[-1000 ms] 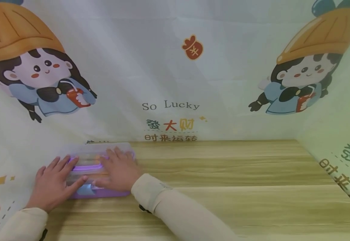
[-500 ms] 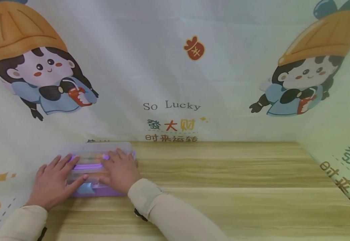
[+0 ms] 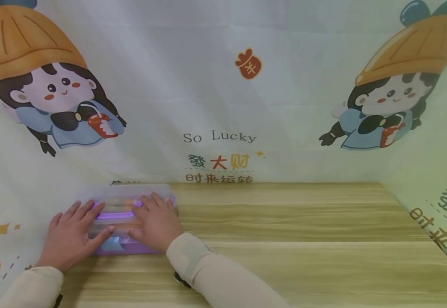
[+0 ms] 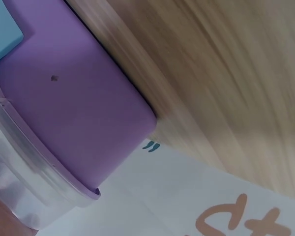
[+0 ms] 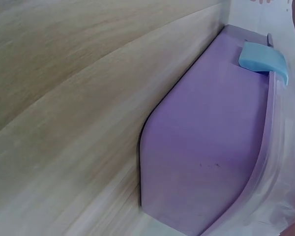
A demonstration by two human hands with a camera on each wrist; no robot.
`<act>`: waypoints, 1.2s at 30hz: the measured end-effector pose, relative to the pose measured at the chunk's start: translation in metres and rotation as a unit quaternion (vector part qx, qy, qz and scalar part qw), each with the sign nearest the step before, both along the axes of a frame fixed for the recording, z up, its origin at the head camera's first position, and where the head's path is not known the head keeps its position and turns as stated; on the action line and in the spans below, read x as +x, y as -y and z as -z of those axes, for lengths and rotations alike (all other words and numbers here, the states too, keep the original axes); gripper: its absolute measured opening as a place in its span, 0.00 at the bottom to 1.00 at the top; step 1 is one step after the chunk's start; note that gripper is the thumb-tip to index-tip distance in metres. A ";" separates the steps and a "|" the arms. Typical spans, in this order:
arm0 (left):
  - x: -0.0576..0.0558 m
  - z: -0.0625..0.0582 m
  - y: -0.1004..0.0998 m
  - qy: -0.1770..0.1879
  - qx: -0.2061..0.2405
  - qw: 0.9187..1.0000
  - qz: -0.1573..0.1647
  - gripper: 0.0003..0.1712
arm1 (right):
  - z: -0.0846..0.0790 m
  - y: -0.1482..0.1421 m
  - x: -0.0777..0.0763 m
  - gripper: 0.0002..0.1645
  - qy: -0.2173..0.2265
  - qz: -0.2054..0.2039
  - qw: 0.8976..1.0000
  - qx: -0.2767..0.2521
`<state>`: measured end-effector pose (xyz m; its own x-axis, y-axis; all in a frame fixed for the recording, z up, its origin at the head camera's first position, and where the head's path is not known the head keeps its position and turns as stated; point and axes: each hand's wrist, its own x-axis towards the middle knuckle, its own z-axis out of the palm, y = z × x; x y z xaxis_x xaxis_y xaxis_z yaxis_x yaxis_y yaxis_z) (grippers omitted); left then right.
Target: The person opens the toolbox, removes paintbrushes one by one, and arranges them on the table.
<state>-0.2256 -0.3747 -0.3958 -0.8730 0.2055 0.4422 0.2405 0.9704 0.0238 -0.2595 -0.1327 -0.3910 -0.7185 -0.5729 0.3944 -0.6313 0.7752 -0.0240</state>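
The purple box sits beneath your left hand and right hand, spread fingers resting on its clear lid.

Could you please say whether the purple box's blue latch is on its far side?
No, the latch is on the near side of the purple box.

Printed backdrop | "So Lucky" | "發大财" | "时来运转"

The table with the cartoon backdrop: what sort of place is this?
Probably a screened-off work corner: a wood-grain table, a cartoon-printed sheet behind it and at its sides, and a left hand and right hand resting on a purple box.
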 end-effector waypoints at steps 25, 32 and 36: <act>0.009 0.004 -0.036 -0.017 0.009 1.000 -0.014 0.47 | 0.009 -0.029 0.001 0.38 -0.008 -0.028 0.998 -0.051; 0.008 0.005 -0.045 -0.026 0.014 0.999 -0.013 0.47 | 0.007 -0.038 0.002 0.39 0.000 -0.025 0.999 -0.041; 0.010 0.004 -0.048 -0.024 0.012 0.999 -0.023 0.48 | 0.005 -0.041 0.004 0.38 -0.011 -0.026 0.999 -0.041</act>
